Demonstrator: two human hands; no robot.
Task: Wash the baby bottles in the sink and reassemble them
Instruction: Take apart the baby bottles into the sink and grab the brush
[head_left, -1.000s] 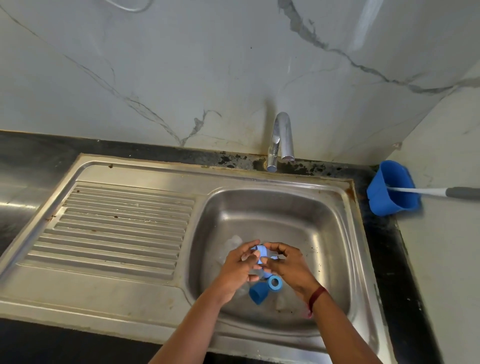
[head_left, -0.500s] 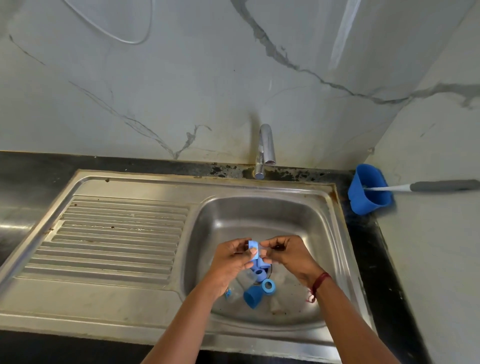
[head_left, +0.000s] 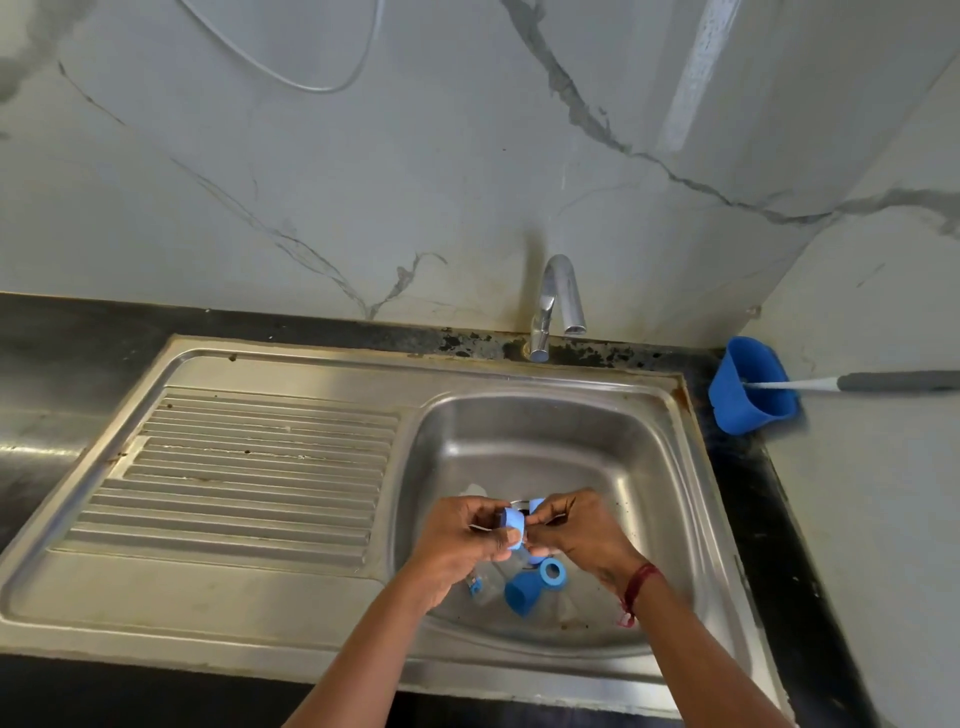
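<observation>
Sink basin (head_left: 649, 467): left hand (head_left: 457, 540), right hand (head_left: 582, 530) both pinch blue bottle part (head_left: 515, 527), shape mostly covered

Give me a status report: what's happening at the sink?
Left hand and right hand pinch blue part over sink. Below them, blue cap and ring. Nothing blocking.

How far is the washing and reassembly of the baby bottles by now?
Done: the bottles look taken apart; a blue cap and blue ring lie loose in the sink basin. In hand: the left hand and right hand both pinch a light blue part. Left: probably most of it; no water runs from the tap, the brush sits in its blue holder, nothing is reassembled.
</observation>
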